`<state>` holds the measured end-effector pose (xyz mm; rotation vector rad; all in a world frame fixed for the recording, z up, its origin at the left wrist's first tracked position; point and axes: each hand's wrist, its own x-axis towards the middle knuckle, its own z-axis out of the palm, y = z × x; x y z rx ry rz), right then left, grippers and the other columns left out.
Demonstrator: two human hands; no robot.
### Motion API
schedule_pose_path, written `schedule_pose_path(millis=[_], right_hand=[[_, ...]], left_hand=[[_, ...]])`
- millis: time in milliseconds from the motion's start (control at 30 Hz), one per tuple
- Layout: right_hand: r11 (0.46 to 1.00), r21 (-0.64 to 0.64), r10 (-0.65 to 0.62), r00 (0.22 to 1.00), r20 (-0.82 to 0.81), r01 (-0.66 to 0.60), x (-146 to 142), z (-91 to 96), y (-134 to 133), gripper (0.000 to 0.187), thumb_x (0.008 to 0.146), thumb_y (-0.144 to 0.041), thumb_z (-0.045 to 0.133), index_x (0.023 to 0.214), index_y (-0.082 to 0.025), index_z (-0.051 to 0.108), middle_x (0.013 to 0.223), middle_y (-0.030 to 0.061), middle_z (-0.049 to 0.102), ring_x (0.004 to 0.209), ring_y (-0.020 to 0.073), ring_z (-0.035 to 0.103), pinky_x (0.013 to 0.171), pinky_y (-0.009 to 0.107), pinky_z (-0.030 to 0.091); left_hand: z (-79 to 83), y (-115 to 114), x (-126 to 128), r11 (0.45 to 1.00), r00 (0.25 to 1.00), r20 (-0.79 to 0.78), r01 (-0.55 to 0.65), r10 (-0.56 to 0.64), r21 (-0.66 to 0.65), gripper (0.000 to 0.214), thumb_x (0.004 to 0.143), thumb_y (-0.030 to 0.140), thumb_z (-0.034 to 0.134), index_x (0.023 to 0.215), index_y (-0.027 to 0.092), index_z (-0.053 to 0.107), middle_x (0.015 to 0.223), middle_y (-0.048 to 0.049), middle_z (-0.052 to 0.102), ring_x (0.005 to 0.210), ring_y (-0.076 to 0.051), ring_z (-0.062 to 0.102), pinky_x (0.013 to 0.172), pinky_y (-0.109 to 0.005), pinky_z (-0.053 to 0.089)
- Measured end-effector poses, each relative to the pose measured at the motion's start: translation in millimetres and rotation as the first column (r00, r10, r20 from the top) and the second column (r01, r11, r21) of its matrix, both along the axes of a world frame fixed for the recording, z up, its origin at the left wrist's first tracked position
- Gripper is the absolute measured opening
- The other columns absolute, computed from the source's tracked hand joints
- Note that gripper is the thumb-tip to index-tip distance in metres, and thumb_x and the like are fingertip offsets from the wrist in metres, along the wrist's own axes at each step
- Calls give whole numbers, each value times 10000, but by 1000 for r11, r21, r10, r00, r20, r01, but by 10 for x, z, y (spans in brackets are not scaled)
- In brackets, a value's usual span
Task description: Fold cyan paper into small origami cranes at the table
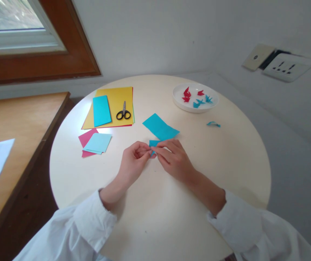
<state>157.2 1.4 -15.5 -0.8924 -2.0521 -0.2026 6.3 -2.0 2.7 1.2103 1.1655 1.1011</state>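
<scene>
Near the middle of the round table, my left hand (135,159) and my right hand (175,159) meet with their fingertips pinched on a small folded piece of blue paper (152,153). The fingers cover most of it, so its shape is hard to make out. Behind it, partly under my right fingers, shows a blue paper piece (153,143); whether the two are joined I cannot tell. Just beyond lies a larger blue paper sheet (160,127) with a crease across it.
Black-handled scissors (124,113) and a blue paper rectangle (102,111) rest on yellow paper sheets (117,95). Pale blue and pink squares (97,143) lie nearer. A white dish (179,105) holds several red and blue folded figures. A blue scrap (213,124) sits at right.
</scene>
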Motion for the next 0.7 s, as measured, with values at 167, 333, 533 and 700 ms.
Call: schedule_pose_path(millis=[167,333,533,700], right_hand=[[991,-125,-71,977,-199,46,-10,40,-17,252,811,-104,519,1030,-208,587,911,78,624,895,201,584,751,364,499],[924,-383,-143,934,-326,8,-3,34,5,114,789,-244,604,898,-215,583,848,40,644,796,181,597,685,322,491],[845,-521,-140,892,-429,-118,-28,27,-3,68,783,-232,595,725,-202,579,694,-8,633,656,131,568,625,262,454],[827,-540,-135,876,-463,-158,-43,38,-19,75,777,-223,595,707,-197,584,670,-12,630,637,126,560,612,256,442]], left_hand=[[-13,6,-15,998,999,-39,-7,10,70,113,713,175,604,707,167,492,611,43,559,583,-95,606,577,-213,487],[-28,-39,-21,967,977,-212,42,13,252,72,752,157,543,732,183,479,671,32,524,636,-102,600,618,-228,499],[-38,-68,-34,940,945,-326,96,17,327,70,777,182,549,785,193,480,678,24,541,634,-103,584,601,-215,485],[-40,-78,-45,937,937,-347,79,48,341,102,783,213,575,826,201,483,753,12,571,641,-104,591,608,-220,489]])
